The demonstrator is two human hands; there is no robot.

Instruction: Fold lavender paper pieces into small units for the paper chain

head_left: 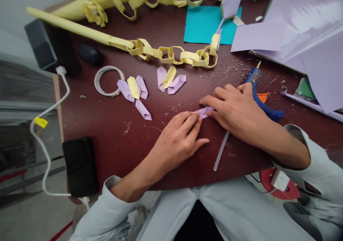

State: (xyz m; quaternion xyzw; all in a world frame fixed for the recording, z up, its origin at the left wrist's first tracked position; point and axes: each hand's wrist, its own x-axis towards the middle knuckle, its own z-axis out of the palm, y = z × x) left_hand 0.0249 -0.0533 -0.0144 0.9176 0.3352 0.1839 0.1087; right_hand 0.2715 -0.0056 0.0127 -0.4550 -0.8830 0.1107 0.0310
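Note:
On the dark red tabletop, a small folded purple paper piece (204,112) lies between my two hands. The fingertips of my left hand (182,135) press on its left end, with the thumb held apart. My right hand (233,107) has its thumb and forefinger around the right end. Both hands partly cover the piece. Just beyond them sits a cluster of two purple folded pieces and a yellow one (169,77). Further left lies a similar cluster (134,88) with a single purple piece (143,110) below it.
A blue glue gun (264,103) rests beside my right hand, and a clear glue stick (221,151) lies below it. Yellow paper chains (171,55) stretch across the back. Tape (97,80), a phone (80,167) and a cabled black box (48,48) stand left; purple sheets (316,26) lie right.

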